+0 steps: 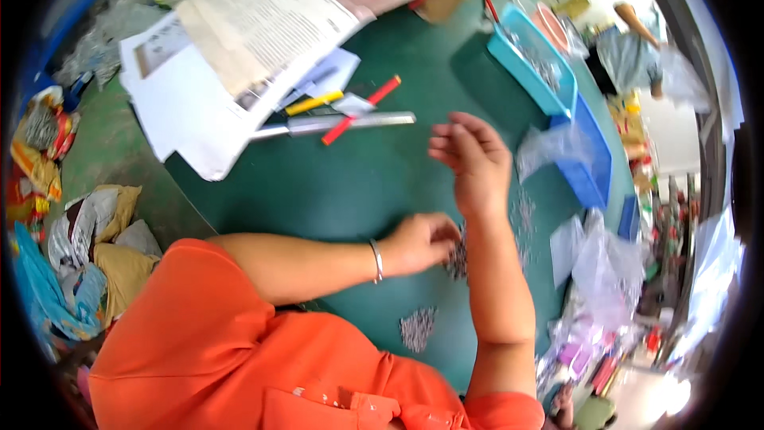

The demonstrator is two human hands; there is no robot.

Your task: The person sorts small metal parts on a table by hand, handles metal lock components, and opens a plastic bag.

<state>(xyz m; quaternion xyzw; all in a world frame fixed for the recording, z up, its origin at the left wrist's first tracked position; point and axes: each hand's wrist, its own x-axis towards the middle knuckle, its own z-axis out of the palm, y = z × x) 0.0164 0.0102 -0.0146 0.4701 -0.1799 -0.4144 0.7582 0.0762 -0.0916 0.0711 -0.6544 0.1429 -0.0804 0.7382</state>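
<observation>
My left hand (418, 245), with a silver bangle at the wrist, rests low over the green tabletop. Its fingers curl at the edge of a small heap of tiny grey pieces (457, 261), and whatever is in them is hidden. Farther out, my right hand (476, 161) is raised above the table with its fingers bent in and pressed together; anything held there is too small to make out. A second little pile of grey pieces (417, 329) lies close to my body. More of these bits are scattered (524, 219) to the right of my right forearm.
Papers and a newspaper (263, 24) cover the far left. Near them lie a metal ruler-like strip (350, 122), a red stick (363, 110) and a yellow one (314, 103). A turquoise tray (517, 72), a blue bin (593, 159) and plastic bags (605, 271) line the right. Another person (629, 56) is beyond.
</observation>
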